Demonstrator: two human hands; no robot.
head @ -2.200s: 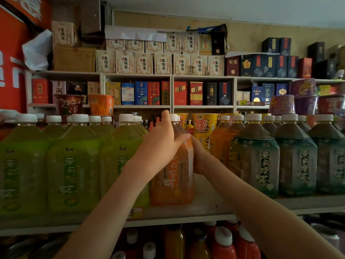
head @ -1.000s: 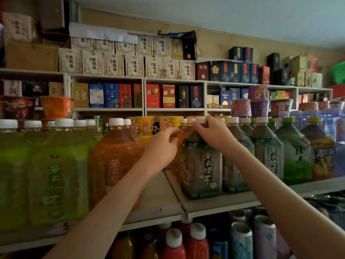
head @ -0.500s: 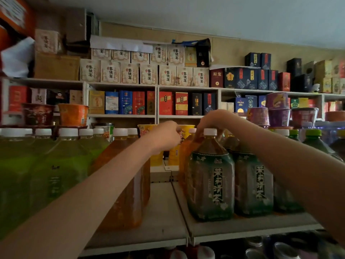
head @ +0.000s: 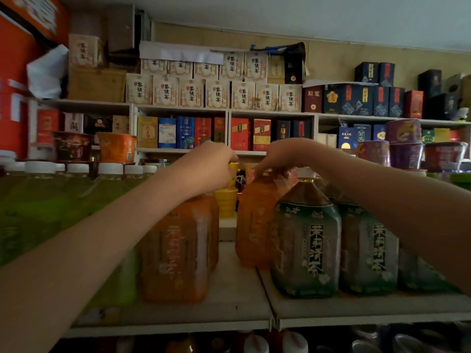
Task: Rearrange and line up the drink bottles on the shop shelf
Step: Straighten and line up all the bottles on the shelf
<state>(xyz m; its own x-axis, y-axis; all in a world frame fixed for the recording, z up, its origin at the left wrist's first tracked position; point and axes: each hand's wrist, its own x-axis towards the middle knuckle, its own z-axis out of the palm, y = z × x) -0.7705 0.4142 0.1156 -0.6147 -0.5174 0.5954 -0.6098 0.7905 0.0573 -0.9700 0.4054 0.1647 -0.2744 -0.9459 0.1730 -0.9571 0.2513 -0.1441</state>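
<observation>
Two orange drink bottles stand on the pale shelf (head: 229,309) with a gap between them. My left hand (head: 209,164) curls over the top of the left orange bottle (head: 178,245) and hides its cap. My right hand (head: 283,156) grips the top of the right orange bottle (head: 254,220), which stands just behind and left of a dark green tea bottle (head: 305,245). More dark green bottles (head: 367,253) line up to its right, partly behind my right forearm. Light green bottles (head: 51,212) with white caps fill the left of the shelf.
Stacked yellow cups (head: 225,202) sit at the back of the gap. Noodle bowls (head: 116,146) rest above the left bottles, purple ones (head: 405,154) at the right. Boxed goods fill the wall shelves (head: 178,110) behind. Red bottles (head: 257,345) show on the shelf below.
A second ago my right hand was on a dark green bottle's cap; now it holds the orange bottle behind it, which stands further left. My left hand has risen onto the left orange bottle's top.
</observation>
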